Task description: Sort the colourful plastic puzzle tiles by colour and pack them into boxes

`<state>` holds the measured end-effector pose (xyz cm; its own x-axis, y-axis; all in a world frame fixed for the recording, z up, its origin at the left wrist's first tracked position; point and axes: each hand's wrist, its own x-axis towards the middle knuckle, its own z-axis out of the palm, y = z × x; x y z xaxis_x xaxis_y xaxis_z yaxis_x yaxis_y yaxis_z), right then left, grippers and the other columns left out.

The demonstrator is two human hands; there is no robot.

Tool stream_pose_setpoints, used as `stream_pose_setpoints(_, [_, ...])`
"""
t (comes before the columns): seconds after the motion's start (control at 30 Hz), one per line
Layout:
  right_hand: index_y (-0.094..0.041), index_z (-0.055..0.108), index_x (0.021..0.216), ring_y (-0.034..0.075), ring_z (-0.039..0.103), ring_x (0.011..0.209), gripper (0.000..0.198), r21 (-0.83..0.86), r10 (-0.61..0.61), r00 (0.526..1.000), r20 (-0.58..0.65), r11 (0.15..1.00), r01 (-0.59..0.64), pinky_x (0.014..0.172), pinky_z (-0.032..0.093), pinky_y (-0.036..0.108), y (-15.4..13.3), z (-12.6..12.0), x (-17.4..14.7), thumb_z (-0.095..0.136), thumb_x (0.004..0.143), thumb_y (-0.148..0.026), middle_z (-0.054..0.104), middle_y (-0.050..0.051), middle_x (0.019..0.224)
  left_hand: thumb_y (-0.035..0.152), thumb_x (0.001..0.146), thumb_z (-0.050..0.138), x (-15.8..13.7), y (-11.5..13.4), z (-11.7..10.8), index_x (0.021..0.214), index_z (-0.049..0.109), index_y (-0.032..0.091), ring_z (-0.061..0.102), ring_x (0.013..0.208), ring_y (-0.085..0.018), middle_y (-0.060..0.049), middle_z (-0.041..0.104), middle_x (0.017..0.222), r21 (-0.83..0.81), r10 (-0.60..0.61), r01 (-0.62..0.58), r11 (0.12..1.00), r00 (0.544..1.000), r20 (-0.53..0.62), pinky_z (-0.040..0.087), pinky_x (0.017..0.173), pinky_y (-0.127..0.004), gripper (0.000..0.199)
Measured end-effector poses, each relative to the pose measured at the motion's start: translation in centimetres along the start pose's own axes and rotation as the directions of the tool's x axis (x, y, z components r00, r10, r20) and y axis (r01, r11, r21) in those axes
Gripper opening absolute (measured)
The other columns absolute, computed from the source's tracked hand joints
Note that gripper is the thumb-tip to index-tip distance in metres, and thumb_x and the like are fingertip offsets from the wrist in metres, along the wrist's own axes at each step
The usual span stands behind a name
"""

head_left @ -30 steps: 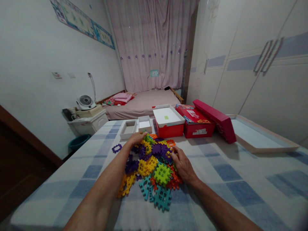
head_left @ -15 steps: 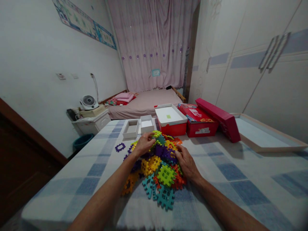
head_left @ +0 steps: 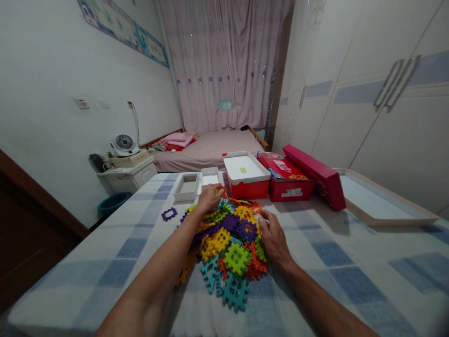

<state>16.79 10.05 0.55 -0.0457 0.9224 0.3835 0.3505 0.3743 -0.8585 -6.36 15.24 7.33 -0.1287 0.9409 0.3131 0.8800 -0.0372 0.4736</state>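
A heap of notched plastic interlocking building pieces lies on the table in front of me, in yellow, purple, green, teal and orange. My left hand (head_left: 209,197) reaches over its far left side, fingers curled closed at an orange interlocking piece (head_left: 222,190). My right hand (head_left: 275,236) rests along the heap's right edge, its fingers loosely apart and holding nothing. Between the hands lie a purple window piece (head_left: 229,222) and a yellow one (head_left: 220,238). Nearer to me are a green square piece (head_left: 237,258) and a teal one (head_left: 235,291). My left forearm hides part of the heap.
A purple frame piece (head_left: 169,214) lies apart at the left. Behind the heap stand two small white box parts, a grey-white tray (head_left: 186,187) among them, a red box with a white lid (head_left: 246,167), another red box (head_left: 293,189), a leaning red lid (head_left: 317,175) and a large shallow tray (head_left: 396,222).
My left hand has shifted to the far side of the heap, from a green piece to an orange one. My right hand stays at the right edge. The view has shifted slightly.
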Motion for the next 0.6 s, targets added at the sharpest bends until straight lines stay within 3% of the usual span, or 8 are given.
stream_pose_setpoints(0.1, [-0.020,0.057,0.111,0.024,0.055,0.110,0.040,0.032,0.064,0.998,0.011,0.997,-0.065,0.098,0.042,0.042,-0.3,-0.7,0.5,0.040,0.085,-0.044,0.060,0.011,0.118,0.034,0.086,0.044,1.1,-1.5,0.9,0.100,0.069,0.018,0.062,0.098,-0.021,-0.007,0.070,0.103,-0.022,0.017,-0.015,1.000,0.995,0.096,0.046,0.089,-0.031,0.032])
stream_pose_setpoints(0.2, [-0.021,0.061,0.107,0.024,0.059,0.105,0.038,0.032,0.127,0.978,0.165,0.990,-0.134,0.092,0.047,0.040,-0.6,-3.2,2.0,0.043,0.083,-0.045,0.064,0.009,0.114,0.038,0.087,0.041,1.3,-1.9,1.7,0.084,0.070,0.016,0.063,0.089,-0.021,-0.007,0.071,0.090,-0.027,0.016,-0.011,1.000,0.985,0.173,0.047,0.084,-0.030,0.036])
stream_pose_setpoints(0.27, [-0.022,0.063,0.105,0.024,0.060,0.103,0.035,-0.062,0.079,0.969,0.236,0.996,-0.066,0.092,0.046,0.041,-0.2,-5.2,3.2,0.046,0.082,-0.043,0.066,0.008,0.112,0.042,0.087,0.040,1.3,-2.1,2.2,0.086,0.069,0.015,0.064,0.088,-0.022,-0.008,0.070,0.090,-0.021,-0.016,0.021,1.000,0.982,0.187,0.047,0.083,-0.032,0.040])
stream_pose_setpoints(0.37, [-0.021,0.062,0.110,0.026,0.058,0.108,0.037,-0.295,-0.040,0.977,0.209,0.950,0.103,0.096,0.042,0.043,1.4,-7.1,3.8,0.047,0.081,-0.038,0.063,0.010,0.117,0.049,0.084,0.044,1.4,-2.5,2.8,0.112,0.061,0.013,0.062,0.099,-0.026,-0.013,0.067,0.107,-0.007,-0.101,0.103,0.995,0.984,0.149,0.045,0.087,-0.036,0.049])
stream_pose_setpoints(0.43, [-0.019,0.061,0.111,0.026,0.056,0.110,0.037,-0.414,-0.076,0.977,0.200,0.897,0.154,0.097,0.041,0.044,2.9,-7.2,3.4,0.045,0.082,-0.036,0.061,0.012,0.118,0.053,0.081,0.047,1.4,-2.9,3.1,0.123,0.055,0.013,0.057,0.113,-0.029,-0.017,0.060,0.123,0.004,-0.147,0.148,0.989,0.982,0.118,0.041,0.095,-0.039,0.058])
stream_pose_setpoints(0.5, [-0.017,0.060,0.112,0.027,0.055,0.111,0.038,-0.480,-0.090,0.975,0.201,0.859,0.179,0.097,0.041,0.045,4.1,-6.8,2.7,0.041,0.085,-0.034,0.061,0.013,0.118,0.056,0.078,0.049,1.5,-3.2,3.2,0.121,0.057,0.014,0.049,0.123,-0.031,-0.019,0.053,0.134,0.009,-0.164,0.164,0.986,0.980,0.113,0.036,0.101,-0.041,0.060])
stream_pose_setpoints(0.6, [-0.017,0.057,0.118,0.026,0.056,0.111,0.040,-0.510,-0.146,0.965,0.216,0.826,0.239,0.097,0.041,0.044,4.9,-6.0,1.9,0.037,0.089,-0.035,0.060,0.013,0.120,0.060,0.077,0.049,1.7,-3.4,3.0,0.118,0.061,0.016,0.051,0.122,-0.030,-0.016,0.056,0.133,-0.008,-0.142,0.145,0.989,0.976,0.163,0.037,0.100,-0.038,0.061])
